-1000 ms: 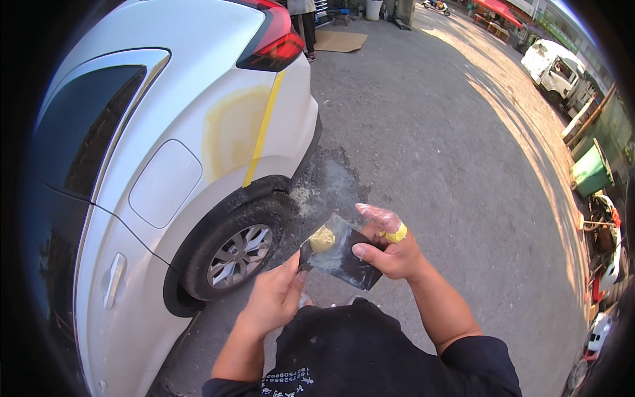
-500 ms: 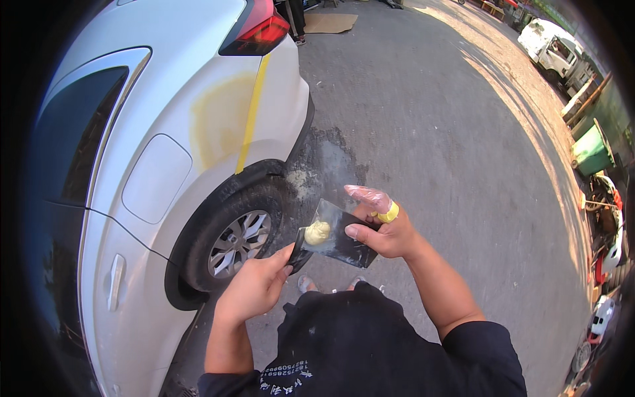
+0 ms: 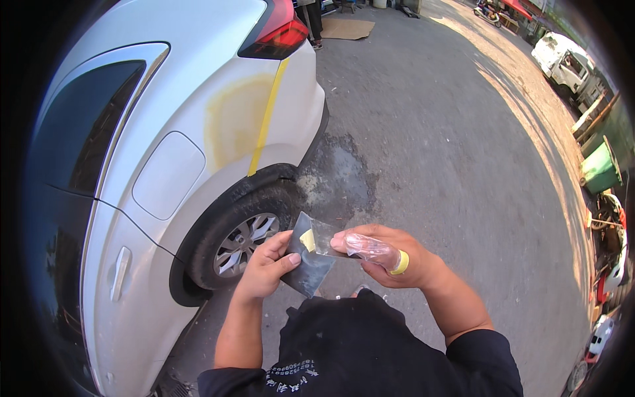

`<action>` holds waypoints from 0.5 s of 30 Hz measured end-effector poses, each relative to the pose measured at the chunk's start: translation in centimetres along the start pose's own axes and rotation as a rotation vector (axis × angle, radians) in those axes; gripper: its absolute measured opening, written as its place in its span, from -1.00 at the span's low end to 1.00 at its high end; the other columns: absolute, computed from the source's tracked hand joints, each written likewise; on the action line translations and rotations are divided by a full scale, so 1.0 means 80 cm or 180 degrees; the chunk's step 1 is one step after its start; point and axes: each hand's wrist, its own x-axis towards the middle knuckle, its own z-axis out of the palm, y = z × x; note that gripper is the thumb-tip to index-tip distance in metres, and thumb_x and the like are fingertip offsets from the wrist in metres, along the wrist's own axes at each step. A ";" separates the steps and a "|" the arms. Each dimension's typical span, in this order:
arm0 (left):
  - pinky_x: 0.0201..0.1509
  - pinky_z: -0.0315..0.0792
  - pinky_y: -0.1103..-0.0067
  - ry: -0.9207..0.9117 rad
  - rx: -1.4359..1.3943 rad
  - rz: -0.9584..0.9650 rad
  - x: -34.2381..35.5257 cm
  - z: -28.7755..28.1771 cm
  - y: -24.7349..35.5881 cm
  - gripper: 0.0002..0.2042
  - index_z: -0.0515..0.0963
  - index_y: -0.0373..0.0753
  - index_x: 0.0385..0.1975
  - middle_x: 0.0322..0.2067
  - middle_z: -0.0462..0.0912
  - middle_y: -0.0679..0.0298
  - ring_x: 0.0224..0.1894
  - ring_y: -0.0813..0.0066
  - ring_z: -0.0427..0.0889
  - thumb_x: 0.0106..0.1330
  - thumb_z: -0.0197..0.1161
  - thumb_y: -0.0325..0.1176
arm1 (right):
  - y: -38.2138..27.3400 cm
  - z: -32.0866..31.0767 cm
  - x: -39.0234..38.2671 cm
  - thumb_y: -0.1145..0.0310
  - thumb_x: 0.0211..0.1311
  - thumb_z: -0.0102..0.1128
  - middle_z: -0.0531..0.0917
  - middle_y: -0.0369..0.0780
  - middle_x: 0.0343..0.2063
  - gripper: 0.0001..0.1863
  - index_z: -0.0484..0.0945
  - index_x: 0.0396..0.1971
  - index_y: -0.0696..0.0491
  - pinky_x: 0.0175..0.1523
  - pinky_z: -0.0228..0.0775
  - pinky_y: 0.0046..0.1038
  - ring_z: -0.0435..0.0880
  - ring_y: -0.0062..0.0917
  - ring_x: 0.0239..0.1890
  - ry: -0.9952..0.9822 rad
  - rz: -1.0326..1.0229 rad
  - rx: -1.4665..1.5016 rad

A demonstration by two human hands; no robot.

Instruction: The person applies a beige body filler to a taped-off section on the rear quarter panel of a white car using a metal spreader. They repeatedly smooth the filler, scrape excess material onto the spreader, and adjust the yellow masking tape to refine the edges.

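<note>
My left hand is closed on a dark flat plate that is tilted and carries pale yellow paste. My right hand grips a thin scraper whose blade meets the paste on the plate. One right finger is wrapped in clear plastic with yellow tape round it. Beside my hands is a white car's rear side, with a wheel, a yellowish patch and a yellow tape strip down the panel.
A person's legs stand beyond the taillight, near cardboard. Along the right are a damaged white vehicle, a green bin and piled parts. Grey pavement extends beside the car, with a damp patch.
My left hand has shifted to a new grip on the plate and tilted it. My right hand has turned over, bringing its scraper across the paste, which now looks smaller.
</note>
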 end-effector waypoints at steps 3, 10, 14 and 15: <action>0.14 0.31 0.59 0.0004 -0.0057 0.0016 0.004 -0.001 -0.010 -0.57 0.31 -0.41 0.15 0.01 0.52 0.21 0.03 0.55 0.48 0.26 0.10 -0.55 | 0.009 0.003 -0.007 0.74 -0.06 0.11 0.61 -0.20 -0.08 -0.51 0.52 -0.04 0.11 0.06 0.48 -0.39 0.59 -0.35 -0.01 -0.0166 0.0079 -0.0082; 0.15 0.31 0.58 0.0101 -0.0174 -0.0072 0.007 0.003 -0.034 -0.57 0.32 -0.41 0.15 0.02 0.52 0.21 0.04 0.55 0.48 0.26 0.12 -0.54 | 0.037 0.000 -0.025 0.75 -0.04 0.09 0.61 -0.20 -0.08 -0.46 0.46 0.03 0.08 0.08 0.47 -0.39 0.58 -0.33 -0.02 -0.0325 -0.0224 -0.0475; 0.16 0.31 0.57 0.0089 -0.0286 0.0015 0.008 0.008 -0.039 -0.58 0.31 -0.40 0.15 0.02 0.52 0.21 0.05 0.54 0.47 0.27 0.12 -0.54 | 0.042 -0.007 -0.037 0.72 -0.01 0.11 0.59 -0.20 -0.08 -0.45 0.44 0.06 0.04 0.02 0.50 -0.39 0.59 -0.31 -0.04 -0.0479 0.0221 -0.0550; 0.16 0.30 0.57 0.0067 -0.0368 0.0054 0.010 0.008 -0.041 -0.57 0.31 -0.40 0.15 0.03 0.52 0.20 0.06 0.53 0.47 0.27 0.12 -0.54 | 0.044 -0.010 -0.041 0.69 0.00 0.12 0.59 -0.20 -0.06 -0.46 0.44 0.06 0.03 -0.02 0.52 -0.39 0.59 -0.30 -0.05 -0.0540 0.0266 -0.0620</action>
